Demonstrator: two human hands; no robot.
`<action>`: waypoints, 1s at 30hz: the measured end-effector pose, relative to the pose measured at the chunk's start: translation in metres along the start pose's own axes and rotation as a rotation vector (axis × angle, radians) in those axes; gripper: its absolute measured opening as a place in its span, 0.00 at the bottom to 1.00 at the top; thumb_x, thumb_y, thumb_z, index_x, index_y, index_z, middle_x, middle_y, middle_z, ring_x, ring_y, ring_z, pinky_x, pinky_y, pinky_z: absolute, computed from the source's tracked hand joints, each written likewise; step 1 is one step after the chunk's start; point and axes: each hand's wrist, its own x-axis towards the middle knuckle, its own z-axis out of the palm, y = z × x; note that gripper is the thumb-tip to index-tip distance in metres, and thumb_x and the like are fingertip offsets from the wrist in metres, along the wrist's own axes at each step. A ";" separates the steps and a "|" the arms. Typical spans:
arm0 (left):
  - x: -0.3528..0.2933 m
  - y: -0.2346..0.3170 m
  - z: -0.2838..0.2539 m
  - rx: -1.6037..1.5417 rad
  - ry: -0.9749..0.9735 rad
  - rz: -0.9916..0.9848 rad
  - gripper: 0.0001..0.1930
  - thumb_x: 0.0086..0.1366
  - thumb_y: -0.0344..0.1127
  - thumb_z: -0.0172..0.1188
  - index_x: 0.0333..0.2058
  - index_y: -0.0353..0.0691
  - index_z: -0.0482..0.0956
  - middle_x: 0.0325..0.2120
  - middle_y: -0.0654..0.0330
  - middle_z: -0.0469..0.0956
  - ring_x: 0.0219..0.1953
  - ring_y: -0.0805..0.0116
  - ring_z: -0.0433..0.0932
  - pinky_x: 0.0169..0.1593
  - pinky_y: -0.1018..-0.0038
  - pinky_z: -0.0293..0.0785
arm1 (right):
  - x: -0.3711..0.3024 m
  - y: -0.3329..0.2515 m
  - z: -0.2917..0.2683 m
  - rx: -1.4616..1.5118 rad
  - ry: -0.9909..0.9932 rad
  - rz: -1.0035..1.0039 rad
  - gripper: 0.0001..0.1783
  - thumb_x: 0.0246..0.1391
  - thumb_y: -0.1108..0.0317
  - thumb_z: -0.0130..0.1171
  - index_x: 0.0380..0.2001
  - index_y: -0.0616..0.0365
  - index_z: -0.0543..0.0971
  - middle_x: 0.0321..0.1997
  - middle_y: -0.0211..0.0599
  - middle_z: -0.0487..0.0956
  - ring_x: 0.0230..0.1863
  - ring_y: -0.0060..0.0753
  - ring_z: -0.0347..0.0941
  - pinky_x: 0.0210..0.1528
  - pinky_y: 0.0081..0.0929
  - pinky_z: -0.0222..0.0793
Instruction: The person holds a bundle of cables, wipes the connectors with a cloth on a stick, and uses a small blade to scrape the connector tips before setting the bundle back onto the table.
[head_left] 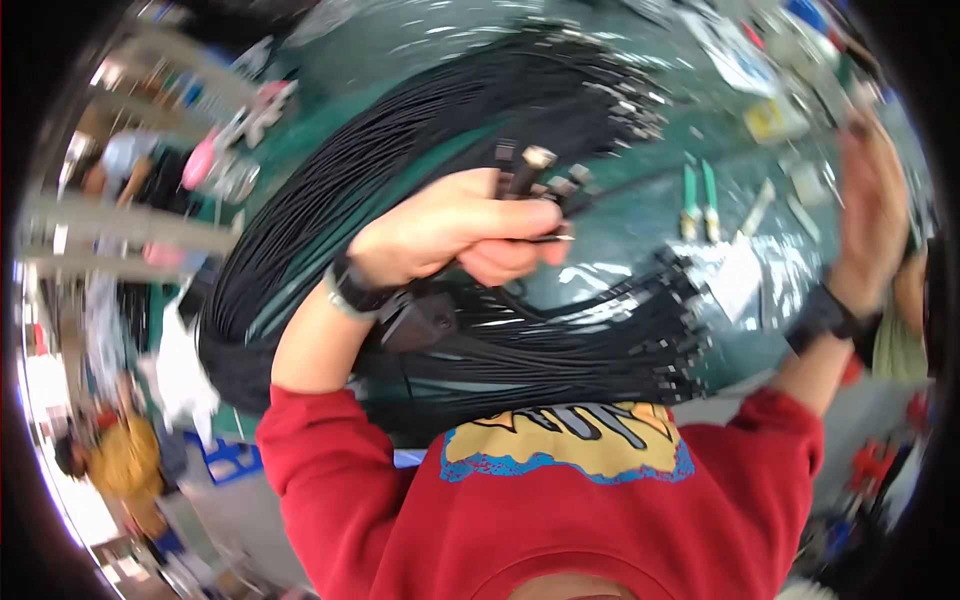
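My left hand [455, 225] is closed around a small bunch of black cable ends, and their metal-tipped connectors [538, 158] stick up past the thumb. Below and around it lies a big curved bundle of black cables [300, 210] on the green table, with one row of connector ends [635, 100] at the far side and another [685, 340] nearer me. A blurred dark cable [690, 170] stretches from the left hand toward the right side. Out there my right hand [872, 205] is raised and smeared by motion; whether its fingers grip that cable is unclear.
Two green-handled tools [700, 200] lie right of the cables on the green table [600, 245], beside a white paper piece [738, 280]. A yellow item [775, 118] sits farther back. White plastic [185, 375] hangs at the left edge. Another person in yellow [125, 455] is at far left.
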 end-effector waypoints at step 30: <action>-0.088 -0.042 -0.022 -0.005 -0.088 0.241 0.16 0.61 0.42 0.48 0.23 0.32 0.67 0.08 0.74 0.54 0.09 0.87 0.49 0.12 0.87 0.42 | -0.067 -0.048 0.188 -0.556 -1.097 0.110 0.16 0.51 0.66 0.49 0.13 0.61 0.66 0.12 0.24 0.60 0.16 0.16 0.54 0.17 0.19 0.48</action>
